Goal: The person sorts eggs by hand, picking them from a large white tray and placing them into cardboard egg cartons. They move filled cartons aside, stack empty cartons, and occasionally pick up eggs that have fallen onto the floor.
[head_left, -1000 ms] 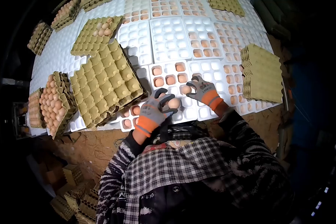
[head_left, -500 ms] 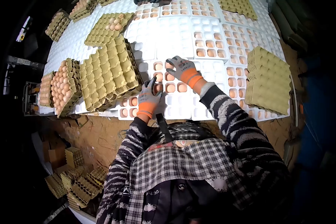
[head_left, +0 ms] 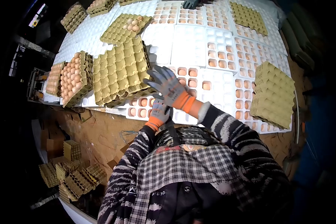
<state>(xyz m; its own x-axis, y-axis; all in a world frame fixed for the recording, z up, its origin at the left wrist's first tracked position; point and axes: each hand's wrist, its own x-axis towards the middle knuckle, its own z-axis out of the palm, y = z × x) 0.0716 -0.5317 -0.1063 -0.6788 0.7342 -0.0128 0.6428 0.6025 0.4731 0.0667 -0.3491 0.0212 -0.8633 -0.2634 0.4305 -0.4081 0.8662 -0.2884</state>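
My right hand (head_left: 170, 87), in a grey glove with an orange cuff, is open with fingers spread above a white foam tray (head_left: 183, 115). Its fingertips overlap the right edge of a stack of pulp egg trays (head_left: 121, 72), and no egg shows in it. Low beside it, my left hand (head_left: 159, 114) rests at the near part of the foam tray, partly covered by the right. Its visible fingers are apart, holding nothing that shows. Brown eggs (head_left: 193, 72) sit in cells right of my right hand; one egg (head_left: 206, 86) lies farther right.
More egg-filled pulp trays (head_left: 72, 78) stand at the left. Another pulp tray (head_left: 127, 28) carries several eggs. An upturned pulp stack (head_left: 273, 95) is at the right. Across the table shows another person's dark-gloved hand (head_left: 190, 3). Used pulp trays (head_left: 80, 183) lie low at the left.
My right hand has moved left from the foam tray's cells toward the pulp stack, crossing over my left hand. Eggs show in cells it had covered. The whole view has shifted slightly.
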